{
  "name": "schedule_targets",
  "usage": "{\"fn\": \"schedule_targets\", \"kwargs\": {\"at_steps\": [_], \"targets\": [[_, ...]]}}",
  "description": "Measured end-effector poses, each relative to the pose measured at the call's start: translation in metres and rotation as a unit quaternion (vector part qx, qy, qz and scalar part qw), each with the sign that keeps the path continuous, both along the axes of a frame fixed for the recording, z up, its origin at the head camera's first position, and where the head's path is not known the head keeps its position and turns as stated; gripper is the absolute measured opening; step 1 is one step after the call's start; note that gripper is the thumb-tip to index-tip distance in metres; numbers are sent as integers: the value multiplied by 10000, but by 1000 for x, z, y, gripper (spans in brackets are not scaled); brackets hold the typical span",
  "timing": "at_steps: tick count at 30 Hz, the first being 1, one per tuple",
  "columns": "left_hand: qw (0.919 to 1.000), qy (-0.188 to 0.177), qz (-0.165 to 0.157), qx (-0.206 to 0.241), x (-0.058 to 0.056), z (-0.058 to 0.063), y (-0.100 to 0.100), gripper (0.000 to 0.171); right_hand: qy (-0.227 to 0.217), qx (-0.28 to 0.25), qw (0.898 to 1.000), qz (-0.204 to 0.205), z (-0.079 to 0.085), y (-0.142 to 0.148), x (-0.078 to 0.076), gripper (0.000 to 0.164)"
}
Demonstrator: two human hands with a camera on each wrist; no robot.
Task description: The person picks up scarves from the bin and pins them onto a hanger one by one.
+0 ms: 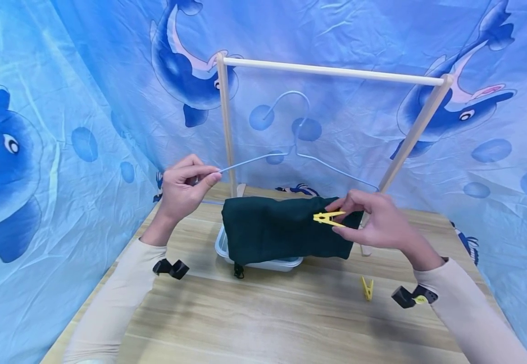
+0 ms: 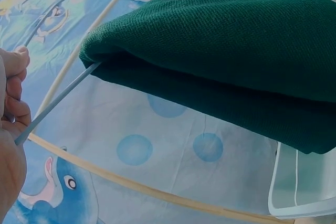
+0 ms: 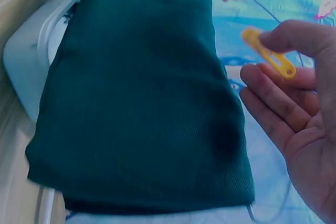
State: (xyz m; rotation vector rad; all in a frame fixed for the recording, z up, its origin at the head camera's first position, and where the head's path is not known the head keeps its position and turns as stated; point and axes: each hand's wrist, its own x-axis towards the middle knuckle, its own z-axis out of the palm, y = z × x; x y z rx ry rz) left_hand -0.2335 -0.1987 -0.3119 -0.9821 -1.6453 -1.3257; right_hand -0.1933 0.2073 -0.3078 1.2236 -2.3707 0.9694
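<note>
A blue wire hanger (image 1: 296,146) stands upright, with dark green cloth (image 1: 272,227) folded over its lower bar. My left hand (image 1: 183,184) pinches the hanger's left corner between thumb and fingers; the left wrist view shows the bar (image 2: 63,94) running into the fold. Between the thumb and fingers of my right hand (image 1: 377,220) is a yellow clothespin (image 1: 321,218), held in front of the cloth's upper right part. In the right wrist view this clothespin (image 3: 269,54) is beside the cloth, apart from it. The cloth hides the middle of the lower bar.
Another yellow clothespin (image 1: 368,294) lies on the wooden table (image 1: 245,323) at the right. A pale plastic tub (image 1: 274,265) stands below the cloth. Behind the hanger rises a wooden rack with a white top bar (image 1: 332,70). A dolphin-print curtain (image 1: 122,116) encloses the table.
</note>
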Motion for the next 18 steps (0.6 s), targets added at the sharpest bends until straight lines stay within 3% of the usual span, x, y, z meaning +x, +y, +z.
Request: {"fn": "schedule_targets", "kwargs": {"at_steps": [7,18], "targets": [[10000,-66,-12,-30,0,-1,1,39,-180,-385,9980,466,-2,-27,-13,32],[10000,-70,-6,-34,0,-1,-2,38,307,-295,9991,6,3,-57,-25,39]]}}
